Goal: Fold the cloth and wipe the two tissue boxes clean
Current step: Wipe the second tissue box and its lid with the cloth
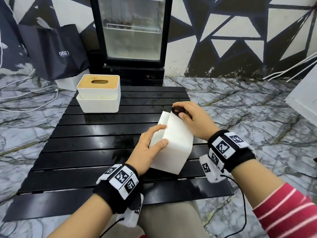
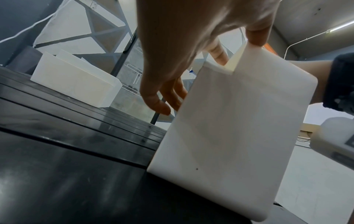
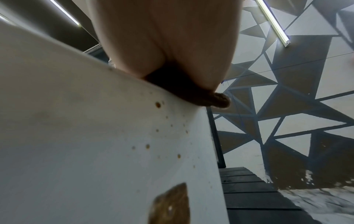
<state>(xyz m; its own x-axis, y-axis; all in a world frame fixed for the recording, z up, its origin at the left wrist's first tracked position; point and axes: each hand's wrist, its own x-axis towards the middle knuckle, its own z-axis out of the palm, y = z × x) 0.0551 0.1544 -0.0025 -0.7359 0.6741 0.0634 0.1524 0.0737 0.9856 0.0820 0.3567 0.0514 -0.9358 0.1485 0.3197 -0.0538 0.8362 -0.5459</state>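
Near the right-hand middle of the black slatted table [image 1: 82, 148], a white tissue box [image 1: 173, 145] is tipped up on one near edge, its long axis running from the near side up and away toward the table's far right corner. It is steadied by the left hand [image 1: 151, 148], whose thumb and fingers are wrapped round its left side. At the raised far end, a small wad of dark brown cloth [image 1: 177, 110] is pinched in the curled fingers of the right hand [image 1: 190, 121] and pressed against the upper edge — the cloth touches the box right at that corner. In the right wrist view the face below the cloth is seen speckled with brown spots and one larger brown smear lower down, so the wipe is judged to need drawing down that face, toward the wrist. The second tissue box [image 1: 98, 93] — wooden lid with an oval slot, sitting on a white tray — stands well apart at the table's far left corner, untouched by either hand.
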